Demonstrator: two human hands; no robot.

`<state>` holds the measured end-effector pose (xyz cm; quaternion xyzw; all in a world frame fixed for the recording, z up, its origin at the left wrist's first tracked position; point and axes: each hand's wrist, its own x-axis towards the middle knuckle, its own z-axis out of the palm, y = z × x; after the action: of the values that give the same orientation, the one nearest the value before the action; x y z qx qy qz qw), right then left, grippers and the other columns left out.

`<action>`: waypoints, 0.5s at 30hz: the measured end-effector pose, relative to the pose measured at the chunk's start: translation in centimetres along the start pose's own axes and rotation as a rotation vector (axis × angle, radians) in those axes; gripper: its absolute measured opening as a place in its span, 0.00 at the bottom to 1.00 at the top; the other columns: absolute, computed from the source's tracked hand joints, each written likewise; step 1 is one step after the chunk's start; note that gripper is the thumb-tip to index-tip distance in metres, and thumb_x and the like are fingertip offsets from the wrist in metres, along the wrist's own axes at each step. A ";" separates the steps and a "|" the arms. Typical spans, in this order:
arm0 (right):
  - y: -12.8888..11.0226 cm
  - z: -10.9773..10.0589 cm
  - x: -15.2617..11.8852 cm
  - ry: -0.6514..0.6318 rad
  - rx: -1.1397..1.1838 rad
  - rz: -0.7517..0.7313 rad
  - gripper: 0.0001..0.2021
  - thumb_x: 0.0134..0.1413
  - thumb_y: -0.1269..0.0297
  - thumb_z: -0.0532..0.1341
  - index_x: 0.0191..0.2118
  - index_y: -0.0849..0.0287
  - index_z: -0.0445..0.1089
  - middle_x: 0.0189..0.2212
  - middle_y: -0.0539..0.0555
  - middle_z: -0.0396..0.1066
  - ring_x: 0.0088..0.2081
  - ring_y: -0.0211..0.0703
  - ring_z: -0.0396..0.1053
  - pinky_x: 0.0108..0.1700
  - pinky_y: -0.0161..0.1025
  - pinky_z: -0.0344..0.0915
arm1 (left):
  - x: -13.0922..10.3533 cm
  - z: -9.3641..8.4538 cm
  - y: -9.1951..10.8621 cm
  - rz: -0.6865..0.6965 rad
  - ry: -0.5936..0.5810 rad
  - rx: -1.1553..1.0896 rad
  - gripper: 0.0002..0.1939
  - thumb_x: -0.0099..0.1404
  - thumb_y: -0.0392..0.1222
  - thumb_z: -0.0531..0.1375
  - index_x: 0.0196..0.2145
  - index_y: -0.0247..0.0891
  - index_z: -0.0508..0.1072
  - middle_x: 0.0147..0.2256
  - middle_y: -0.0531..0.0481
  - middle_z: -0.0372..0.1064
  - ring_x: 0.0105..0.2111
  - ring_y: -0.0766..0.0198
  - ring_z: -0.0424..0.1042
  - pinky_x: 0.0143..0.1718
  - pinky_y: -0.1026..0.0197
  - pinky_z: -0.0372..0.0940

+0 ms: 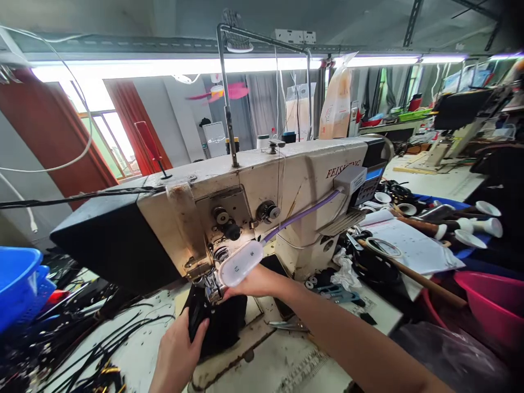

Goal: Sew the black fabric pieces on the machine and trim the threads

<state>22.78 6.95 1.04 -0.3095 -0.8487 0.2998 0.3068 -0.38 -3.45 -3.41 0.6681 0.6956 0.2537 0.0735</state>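
Note:
A cream sewing machine stands across the middle, a white lamp on a purple cable hanging before its needle area. Black fabric lies under the metal presser parts. At the fabric's left edge, my left hand grips it between thumb and fingers. My right hand reaches in from the right, behind and below the lamp, beside the presser parts; its fingertips are mostly hidden, so what they hold cannot be made out.
Black cords lie on the table at left, near a blue basket. To the right are scissors, a teal tool, thread cones, papers, a wooden stick and a pink basin.

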 end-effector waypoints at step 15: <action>6.4 -7.8 -20.8 0.221 -0.490 0.563 0.14 0.62 0.67 0.54 0.44 0.62 0.76 0.43 0.63 0.75 0.46 0.55 0.72 0.52 0.51 0.66 | -1.9 0.0 2.1 0.134 0.393 0.109 0.42 0.62 0.66 0.51 0.62 0.29 0.58 0.46 0.32 0.69 0.48 0.35 0.69 0.53 0.32 0.60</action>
<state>43.39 -1.24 -5.47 -0.6249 -0.7387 0.1255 0.2191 1.72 -5.32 -2.93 0.6534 0.6635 0.3452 -0.1168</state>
